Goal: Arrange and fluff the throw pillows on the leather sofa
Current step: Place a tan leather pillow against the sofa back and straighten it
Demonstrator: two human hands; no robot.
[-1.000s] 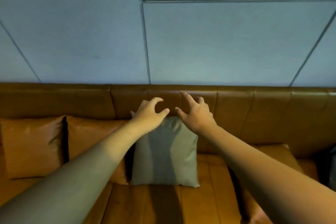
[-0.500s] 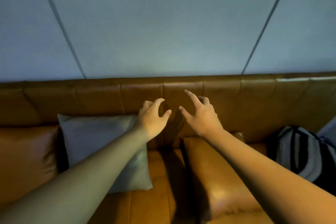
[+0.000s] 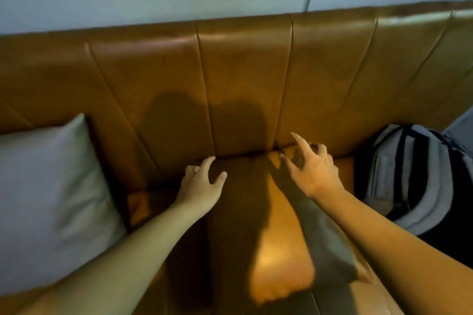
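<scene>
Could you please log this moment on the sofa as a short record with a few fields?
left hand: open, fingers curled, over the top edge of the tan leather pillow
right hand: open, fingers spread, over the same pillow's far corner
grey pillow: leaning against the sofa backrest, left of the hands
backpack: on the seat, right of the hands
grasp: not yet closed

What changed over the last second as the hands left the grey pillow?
The view swung rightward: the grey pillow slid to the left edge and a striped backpack came into view. Both hands, left hand and right hand, came down over the tan leather pillow, open, not yet gripping. The grey pillow stayed propped against the sofa back.
</scene>
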